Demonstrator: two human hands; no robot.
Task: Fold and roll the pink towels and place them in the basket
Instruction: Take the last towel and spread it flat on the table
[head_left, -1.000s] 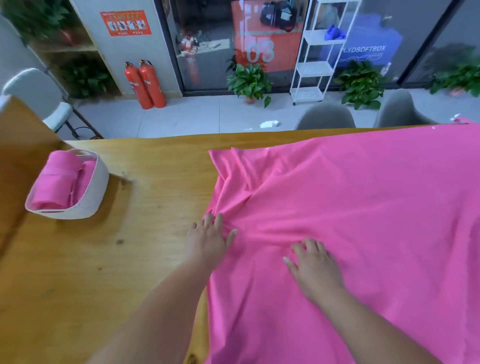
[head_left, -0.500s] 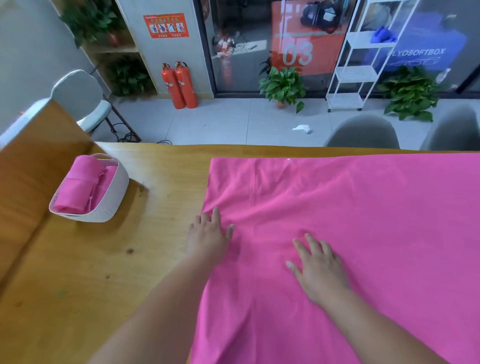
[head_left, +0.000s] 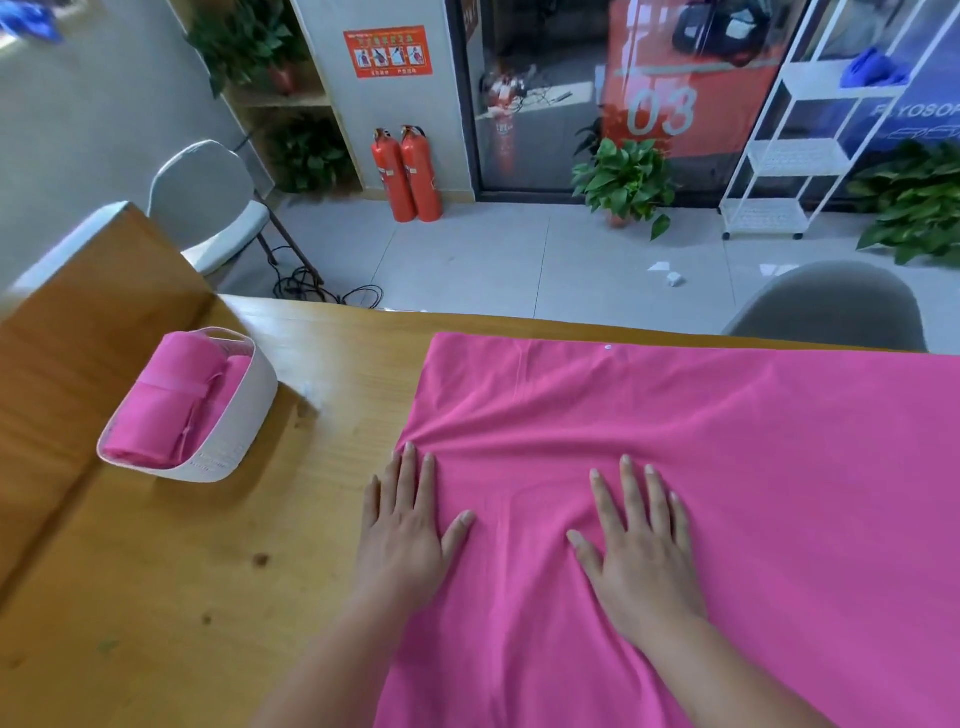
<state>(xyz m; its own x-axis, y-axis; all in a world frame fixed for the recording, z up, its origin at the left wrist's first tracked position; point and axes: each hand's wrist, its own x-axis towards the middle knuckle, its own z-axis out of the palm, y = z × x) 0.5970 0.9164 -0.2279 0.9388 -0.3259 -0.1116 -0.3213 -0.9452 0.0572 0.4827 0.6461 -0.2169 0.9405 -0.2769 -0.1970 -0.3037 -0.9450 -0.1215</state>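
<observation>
A large pink towel (head_left: 753, 467) lies spread flat over the right half of the wooden table (head_left: 208, 597), with a few soft creases near its left edge. My left hand (head_left: 410, 525) presses flat on the towel's left edge, fingers straight, partly over bare wood. A little to the right, my right hand (head_left: 639, 551) lies flat on the cloth with fingers spread. At the left of the table stands a white basket (head_left: 234, 441) holding rolled pink towels (head_left: 166, 410).
A raised wooden ledge (head_left: 78, 312) borders the table at far left. Beyond the far edge are a white chair (head_left: 208, 202), a grey chair (head_left: 831, 306), two red fire extinguishers (head_left: 408, 174), potted plants and a white shelf rack (head_left: 800, 156).
The bunched far-left corner of the towel has been smoothed flat. Both hands stay pressed on the cloth, fingers now straighter and further forward. The view has tilted up and left.
</observation>
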